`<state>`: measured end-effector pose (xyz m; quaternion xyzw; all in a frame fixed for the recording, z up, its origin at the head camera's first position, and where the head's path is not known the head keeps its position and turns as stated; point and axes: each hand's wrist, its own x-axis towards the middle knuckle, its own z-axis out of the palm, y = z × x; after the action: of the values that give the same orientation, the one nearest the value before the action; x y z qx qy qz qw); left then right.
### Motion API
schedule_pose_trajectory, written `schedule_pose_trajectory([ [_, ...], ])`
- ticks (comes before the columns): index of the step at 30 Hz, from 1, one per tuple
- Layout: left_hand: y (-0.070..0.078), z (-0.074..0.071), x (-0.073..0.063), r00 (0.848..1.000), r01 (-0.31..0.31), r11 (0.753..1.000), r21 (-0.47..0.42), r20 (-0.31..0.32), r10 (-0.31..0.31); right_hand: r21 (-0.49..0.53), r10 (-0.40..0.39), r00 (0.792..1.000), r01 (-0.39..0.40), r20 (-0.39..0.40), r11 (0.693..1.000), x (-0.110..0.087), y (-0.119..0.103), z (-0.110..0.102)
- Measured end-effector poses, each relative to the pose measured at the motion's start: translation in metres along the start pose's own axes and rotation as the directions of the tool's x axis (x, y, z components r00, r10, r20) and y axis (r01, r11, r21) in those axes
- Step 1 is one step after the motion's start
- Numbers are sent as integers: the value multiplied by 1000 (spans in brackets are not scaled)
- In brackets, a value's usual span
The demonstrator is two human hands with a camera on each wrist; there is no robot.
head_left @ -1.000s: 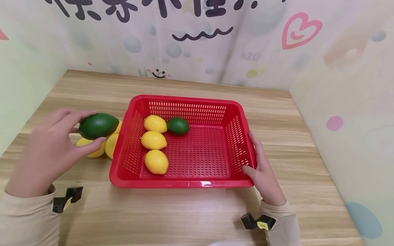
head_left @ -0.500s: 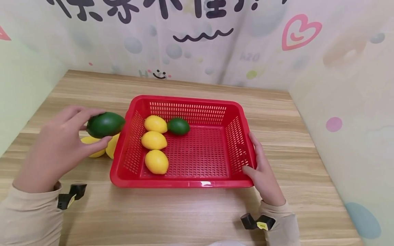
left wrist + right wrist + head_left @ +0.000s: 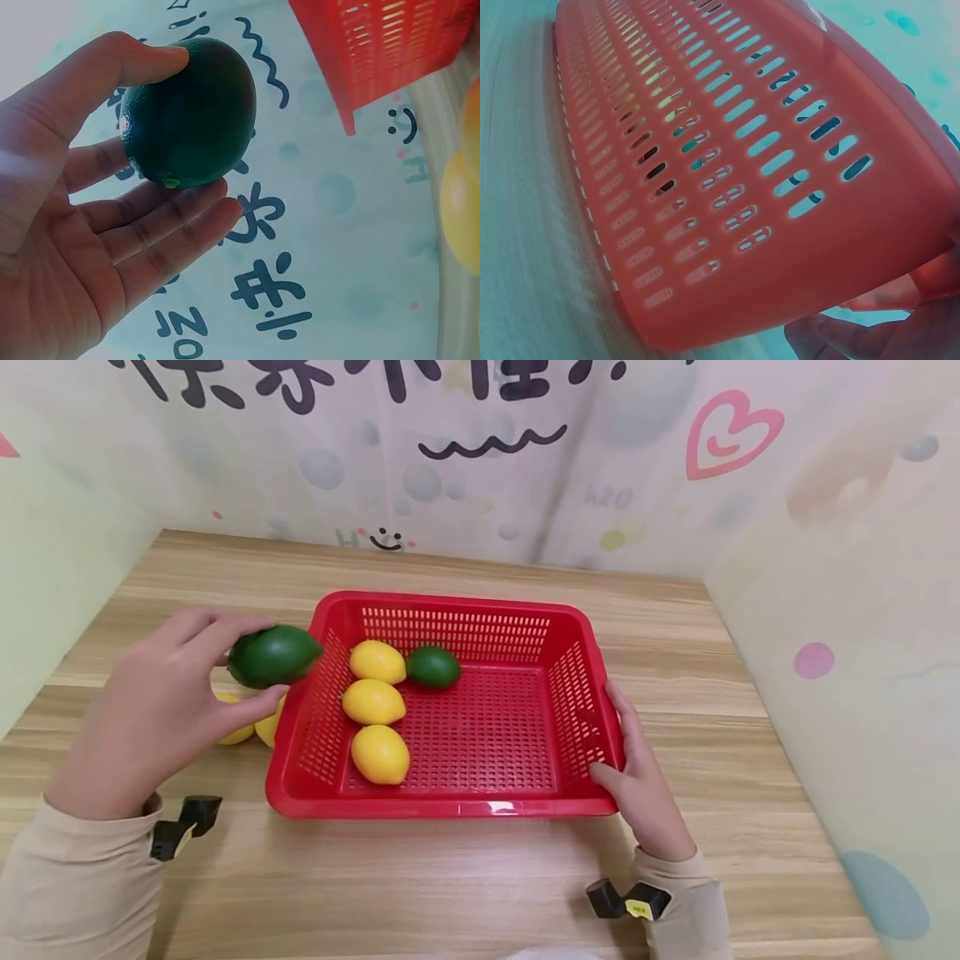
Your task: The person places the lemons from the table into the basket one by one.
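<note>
My left hand holds a dark green lime between thumb and fingers, above the left rim of a red plastic basket. In the left wrist view the thumb presses one side of the lime and fingers support the other. My right hand grips the basket's right rim, thumb on the inside. Inside the basket, three yellow lemons line the left side, and another green lime touches the rearmost lemon. The right wrist view shows the slotted basket wall and a few fingertips at its rim.
Yellow lemons lie on the wooden table left of the basket, partly hidden by my left hand and the rim. A printed backdrop stands behind the table, with pale walls at both sides.
My left hand has moved to the right with the lime, from over the table lemons to the basket's left rim. The right hand and the basket stay in place.
</note>
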<state>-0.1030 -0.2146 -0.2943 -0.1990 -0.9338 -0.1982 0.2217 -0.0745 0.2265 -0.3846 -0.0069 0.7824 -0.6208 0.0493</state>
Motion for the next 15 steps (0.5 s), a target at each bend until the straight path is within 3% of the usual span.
schedule_pose_trajectory([
  [15,8,-1,14,997,-75,997,1,11,75,11,3,1000,-3,1,1000,0,-1,0],
])
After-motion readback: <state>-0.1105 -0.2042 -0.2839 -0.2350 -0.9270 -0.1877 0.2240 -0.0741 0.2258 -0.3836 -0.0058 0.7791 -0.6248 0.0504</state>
